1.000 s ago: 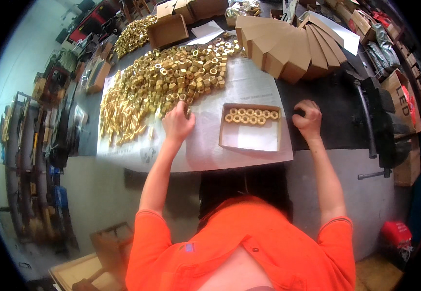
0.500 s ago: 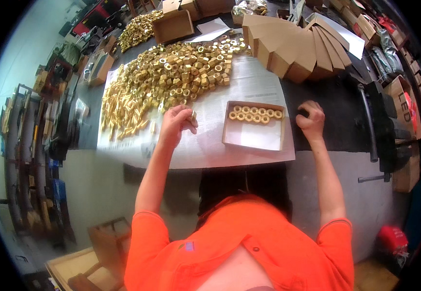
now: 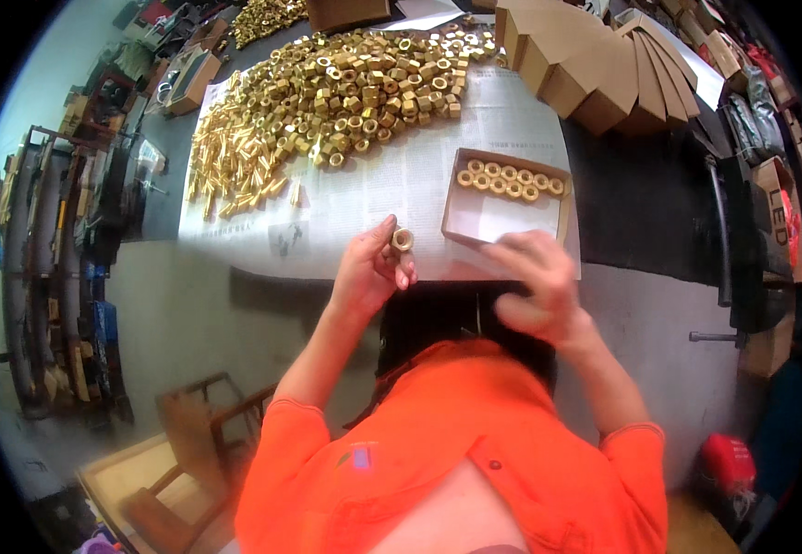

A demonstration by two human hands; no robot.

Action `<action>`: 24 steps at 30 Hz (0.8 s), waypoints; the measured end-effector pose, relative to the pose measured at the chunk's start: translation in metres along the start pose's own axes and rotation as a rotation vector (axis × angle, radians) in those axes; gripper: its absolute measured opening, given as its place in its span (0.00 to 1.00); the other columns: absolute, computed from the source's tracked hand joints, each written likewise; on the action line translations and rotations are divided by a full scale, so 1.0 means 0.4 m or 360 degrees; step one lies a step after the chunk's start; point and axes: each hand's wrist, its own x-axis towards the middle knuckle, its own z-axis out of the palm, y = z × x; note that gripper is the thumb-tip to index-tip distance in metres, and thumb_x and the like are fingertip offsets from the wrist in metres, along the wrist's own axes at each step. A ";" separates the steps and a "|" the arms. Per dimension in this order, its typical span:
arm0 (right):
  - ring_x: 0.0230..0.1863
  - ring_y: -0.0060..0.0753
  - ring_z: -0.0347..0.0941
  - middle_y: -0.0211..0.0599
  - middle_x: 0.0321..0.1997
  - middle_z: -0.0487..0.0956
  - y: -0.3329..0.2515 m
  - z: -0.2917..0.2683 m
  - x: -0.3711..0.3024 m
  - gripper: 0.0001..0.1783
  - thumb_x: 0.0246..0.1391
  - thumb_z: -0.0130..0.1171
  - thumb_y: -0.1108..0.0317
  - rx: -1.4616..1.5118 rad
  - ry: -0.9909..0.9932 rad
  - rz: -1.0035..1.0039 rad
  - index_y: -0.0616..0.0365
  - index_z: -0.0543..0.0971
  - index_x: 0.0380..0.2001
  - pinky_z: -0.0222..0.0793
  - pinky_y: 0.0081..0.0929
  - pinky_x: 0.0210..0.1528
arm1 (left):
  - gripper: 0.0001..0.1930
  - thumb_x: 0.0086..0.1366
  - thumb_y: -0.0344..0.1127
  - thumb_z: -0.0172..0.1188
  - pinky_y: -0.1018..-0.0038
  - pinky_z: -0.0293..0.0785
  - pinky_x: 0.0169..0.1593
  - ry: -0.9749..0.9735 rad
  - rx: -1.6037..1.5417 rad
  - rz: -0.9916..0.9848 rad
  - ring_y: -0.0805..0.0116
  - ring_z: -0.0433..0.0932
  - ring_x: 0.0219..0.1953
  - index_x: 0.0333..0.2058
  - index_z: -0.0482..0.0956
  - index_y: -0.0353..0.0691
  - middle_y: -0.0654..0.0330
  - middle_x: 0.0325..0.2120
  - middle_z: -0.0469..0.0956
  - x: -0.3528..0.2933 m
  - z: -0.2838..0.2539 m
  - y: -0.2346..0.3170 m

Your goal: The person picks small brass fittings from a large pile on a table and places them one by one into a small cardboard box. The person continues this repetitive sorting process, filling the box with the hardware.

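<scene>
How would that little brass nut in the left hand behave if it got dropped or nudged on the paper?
The brass nut pinched in the left hand looks solid metal, so probably stiff and heavy for its size. Its flat hexagonal sides suggest it would settle rather than roll far, like those in the loose heap. The shiny surface may be somewhat slippery.

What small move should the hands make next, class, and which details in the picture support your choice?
Probably carry the brass nut, pinched in the left hand, across to the open cardboard box and set it beside the row of nuts along its far side. Most of the box floor is bare, and the blurred right hand holds nothing visible.
</scene>
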 end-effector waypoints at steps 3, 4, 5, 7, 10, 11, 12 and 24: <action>0.38 0.44 0.72 0.41 0.39 0.75 -0.038 0.063 0.024 0.34 0.25 0.58 0.72 0.0099 -0.0195 -0.0041 0.58 0.76 0.47 0.67 0.36 0.45 | 0.19 0.72 0.45 0.44 0.72 0.73 0.22 -0.0038 0.0015 -0.0011 0.65 0.72 0.11 0.31 0.73 0.36 0.53 0.15 0.75 -0.015 0.020 -0.015; 0.38 0.44 0.71 0.41 0.39 0.75 -0.041 0.074 0.030 0.35 0.25 0.58 0.73 0.0098 -0.0239 -0.0043 0.57 0.76 0.47 0.67 0.36 0.45 | 0.19 0.72 0.45 0.46 0.73 0.73 0.22 -0.0058 0.0005 0.0000 0.65 0.72 0.11 0.30 0.74 0.35 0.53 0.15 0.75 -0.020 0.027 -0.016; 0.38 0.43 0.71 0.41 0.38 0.74 -0.042 0.085 0.032 0.35 0.25 0.58 0.73 0.0097 -0.0283 -0.0046 0.57 0.75 0.48 0.67 0.35 0.44 | 0.19 0.71 0.45 0.48 0.73 0.72 0.21 -0.0078 -0.0006 0.0013 0.65 0.71 0.11 0.29 0.74 0.34 0.52 0.15 0.75 -0.024 0.029 -0.019; 0.37 0.43 0.70 0.40 0.36 0.74 -0.044 0.098 0.043 0.37 0.25 0.59 0.73 0.0106 -0.0325 -0.0101 0.56 0.74 0.50 0.66 0.34 0.43 | 0.19 0.71 0.45 0.48 0.74 0.71 0.20 -0.0106 0.0097 0.0019 0.66 0.71 0.11 0.29 0.75 0.34 0.53 0.15 0.75 -0.025 0.022 -0.026; 0.36 0.43 0.70 0.39 0.36 0.74 -0.043 0.112 0.048 0.36 0.25 0.59 0.73 0.0035 -0.0411 -0.0139 0.56 0.75 0.49 0.66 0.34 0.42 | 0.19 0.70 0.45 0.49 0.75 0.70 0.18 -0.0145 0.0128 0.0013 0.66 0.71 0.11 0.28 0.75 0.33 0.53 0.14 0.75 -0.025 0.014 -0.037; 0.36 0.44 0.71 0.40 0.36 0.75 -0.045 0.113 0.050 0.35 0.24 0.59 0.73 0.0022 -0.0407 -0.0145 0.58 0.75 0.48 0.67 0.35 0.41 | 0.19 0.70 0.44 0.49 0.76 0.70 0.18 -0.0158 0.0118 0.0008 0.67 0.71 0.11 0.28 0.75 0.33 0.53 0.14 0.75 -0.024 0.014 -0.039; 0.35 0.44 0.71 0.41 0.36 0.76 -0.048 0.114 0.053 0.35 0.24 0.58 0.74 0.0011 -0.0403 -0.0152 0.59 0.76 0.47 0.68 0.35 0.41 | 0.20 0.71 0.44 0.48 0.75 0.71 0.19 -0.0131 0.0145 0.0006 0.67 0.71 0.10 0.28 0.75 0.33 0.54 0.14 0.75 -0.024 0.015 -0.041; 0.36 0.43 0.75 0.45 0.33 0.79 -0.048 0.057 0.034 0.22 0.29 0.55 0.76 0.0613 -0.0348 0.0285 0.63 0.79 0.36 0.73 0.32 0.42 | 0.18 0.73 0.43 0.44 0.75 0.70 0.21 -0.0030 0.0118 0.0065 0.70 0.69 0.10 0.29 0.72 0.36 0.54 0.17 0.74 -0.006 0.033 -0.037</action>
